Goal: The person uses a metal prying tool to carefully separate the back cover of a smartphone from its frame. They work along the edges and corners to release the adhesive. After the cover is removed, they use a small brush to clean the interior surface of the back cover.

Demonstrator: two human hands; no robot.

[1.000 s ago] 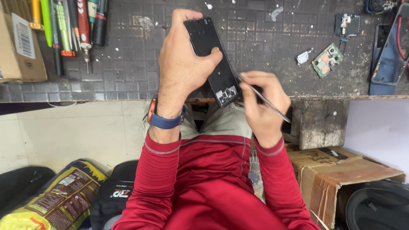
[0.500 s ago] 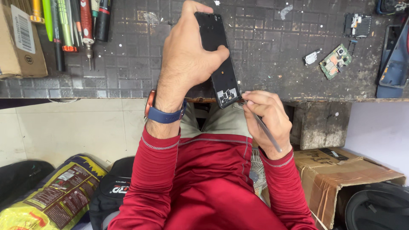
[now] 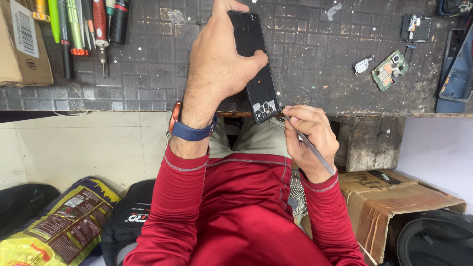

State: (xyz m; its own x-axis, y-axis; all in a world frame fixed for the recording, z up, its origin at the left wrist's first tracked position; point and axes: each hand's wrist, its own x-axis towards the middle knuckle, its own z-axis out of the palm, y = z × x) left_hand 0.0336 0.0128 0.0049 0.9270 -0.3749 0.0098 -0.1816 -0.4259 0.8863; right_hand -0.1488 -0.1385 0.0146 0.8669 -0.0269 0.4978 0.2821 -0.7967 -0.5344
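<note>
Head view. Dark, gridded work mat covers the bench. Left hand wraps a black phone body, tilted up off the near edge, probably to expose its lower end. Right hand pinches slim metal tweezers, tip at the phone's bottom corner, steadied for fine work. Screwdrivers lie at the far left; a green circuit board and small parts sit toward the right edge. Phone's middle is hidden by fingers; tweezer tip contact is hard to make out. Cardboard box is cut off left.
</note>
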